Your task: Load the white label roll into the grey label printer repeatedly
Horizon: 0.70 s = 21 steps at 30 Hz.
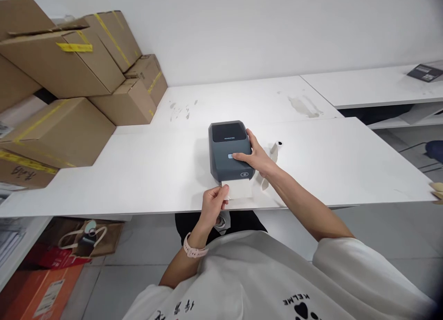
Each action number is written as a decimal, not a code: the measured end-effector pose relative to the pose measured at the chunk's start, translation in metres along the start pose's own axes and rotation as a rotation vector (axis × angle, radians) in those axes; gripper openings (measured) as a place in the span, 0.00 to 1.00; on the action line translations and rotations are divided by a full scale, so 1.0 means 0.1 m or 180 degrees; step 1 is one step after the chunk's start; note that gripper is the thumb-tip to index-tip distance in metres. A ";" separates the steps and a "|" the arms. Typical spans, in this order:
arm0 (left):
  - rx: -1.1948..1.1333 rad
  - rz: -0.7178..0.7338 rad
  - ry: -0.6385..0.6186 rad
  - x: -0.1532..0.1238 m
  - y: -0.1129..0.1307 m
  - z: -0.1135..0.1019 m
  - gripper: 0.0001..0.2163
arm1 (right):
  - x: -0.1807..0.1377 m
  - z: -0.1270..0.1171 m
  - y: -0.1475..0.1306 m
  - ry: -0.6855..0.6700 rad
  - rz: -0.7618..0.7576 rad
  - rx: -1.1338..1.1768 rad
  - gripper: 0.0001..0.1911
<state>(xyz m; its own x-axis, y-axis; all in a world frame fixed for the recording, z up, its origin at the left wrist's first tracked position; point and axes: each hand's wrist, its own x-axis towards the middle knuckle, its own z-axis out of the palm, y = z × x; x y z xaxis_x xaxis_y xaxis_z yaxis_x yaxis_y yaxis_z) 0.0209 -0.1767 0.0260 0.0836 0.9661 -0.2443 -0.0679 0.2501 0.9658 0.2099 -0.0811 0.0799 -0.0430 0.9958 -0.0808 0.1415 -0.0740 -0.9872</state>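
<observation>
A dark grey label printer [223,149] stands on the white table, with a strip of white label paper [238,189] sticking out of its front slot. My left hand [213,203] pinches the left corner of that paper between thumb and fingers. Resting on the printer's right side is my right hand [255,156], its thumb stretched over the light blue button [230,156] and its fingers spread along the far right edge. Just right of the printer lies a small paper roll [278,145], with a loose curled strip running down from it, partly hidden behind my right wrist.
Cardboard boxes [58,61] with yellow tape are stacked on the table's left. The white table [155,172] ends close to my body. A second white table [374,87] at the right holds a dark box [425,72]. Below left are a paper bag [104,239] and an orange box [48,292].
</observation>
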 end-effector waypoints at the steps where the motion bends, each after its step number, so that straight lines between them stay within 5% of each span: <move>1: 0.0002 0.0092 0.0079 -0.01 0.01 -0.04 0.26 | -0.04 -0.02 0.02 -0.0008 0.0009 0.0048 0.64; 7: 0.0089 0.0863 0.0876 0.10 0.17 -0.31 0.19 | -0.43 -0.18 0.11 0.0312 -0.0012 0.0197 0.45; 13: 0.0379 0.0643 0.0294 0.38 0.25 -0.19 0.31 | -0.69 -0.07 0.18 0.0317 0.0083 0.0057 0.39; 21: 0.0449 0.0983 0.0347 0.45 0.36 -0.12 0.30 | -0.61 -0.07 0.06 0.0233 -0.0223 0.0028 0.37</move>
<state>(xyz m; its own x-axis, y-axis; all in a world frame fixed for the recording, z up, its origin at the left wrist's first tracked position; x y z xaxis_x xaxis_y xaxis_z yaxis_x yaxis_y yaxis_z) 0.0100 -0.1232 0.0490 -0.0267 0.9978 0.0607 0.0651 -0.0589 0.9961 0.2206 -0.1419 0.0798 0.0200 0.9998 -0.0016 0.1319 -0.0042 -0.9913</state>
